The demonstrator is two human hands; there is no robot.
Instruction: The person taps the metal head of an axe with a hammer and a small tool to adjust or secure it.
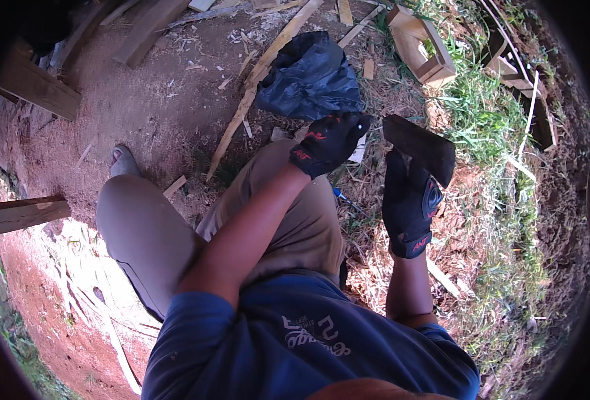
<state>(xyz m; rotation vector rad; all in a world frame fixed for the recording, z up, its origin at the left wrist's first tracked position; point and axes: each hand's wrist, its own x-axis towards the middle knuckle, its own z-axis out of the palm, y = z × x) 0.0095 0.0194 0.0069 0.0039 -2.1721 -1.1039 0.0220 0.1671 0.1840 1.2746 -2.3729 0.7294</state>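
Note:
My right hand (411,203), in a black glove with red marks, is wrapped round a dark, thick block (423,143) that looks like wood. The block tilts down to the right above the fingers. My left hand (329,141), gloved the same way, is closed in front of my raised knee, its fingertips pointing toward the block across a small gap. A small pale spot shows by those fingertips, but what they hold is too small to make out. Just beyond the left hand lies a crumpled black plastic bag (311,77).
A long wooden strip (241,110) lies left of the bag. An open wooden frame (421,50) rests on the grass at far right. A thin blue item (340,195) lies below my left hand. Timber pieces (38,83) jut in at left; wood scraps litter the dirt.

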